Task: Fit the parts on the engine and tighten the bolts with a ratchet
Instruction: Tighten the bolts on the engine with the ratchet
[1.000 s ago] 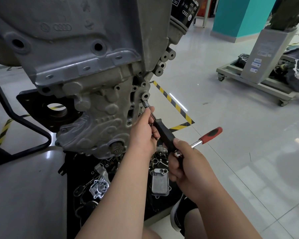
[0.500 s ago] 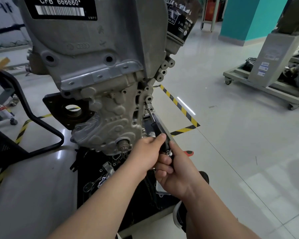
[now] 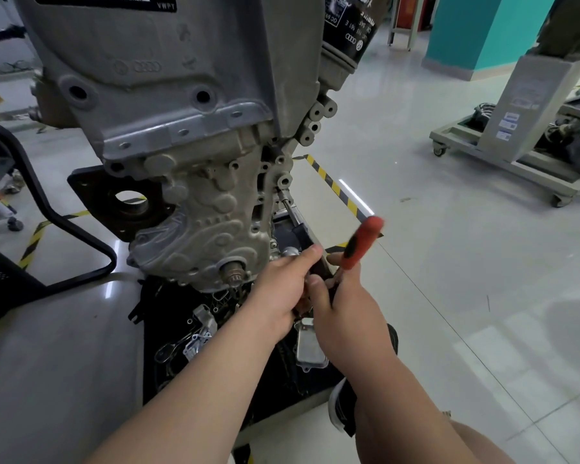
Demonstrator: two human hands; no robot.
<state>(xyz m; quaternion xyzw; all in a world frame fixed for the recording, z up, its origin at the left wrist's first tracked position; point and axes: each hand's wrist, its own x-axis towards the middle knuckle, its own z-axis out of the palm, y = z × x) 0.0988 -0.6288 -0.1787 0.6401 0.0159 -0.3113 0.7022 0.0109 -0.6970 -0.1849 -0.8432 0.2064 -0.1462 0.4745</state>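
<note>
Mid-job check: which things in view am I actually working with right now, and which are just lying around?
In use: engine; ratchet, gripped by the right hand; extension bar reaching the engine, gripped by the left hand.
Lying about: loose metal parts on the black mat, perhaps awaiting fitting; wheeled stand behind; black chair frame.

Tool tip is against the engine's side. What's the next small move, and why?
Probably swing the ratchet with the right hand while the left hand steadies the extension bar: its tip meets the engine, and both hands grip.
</note>
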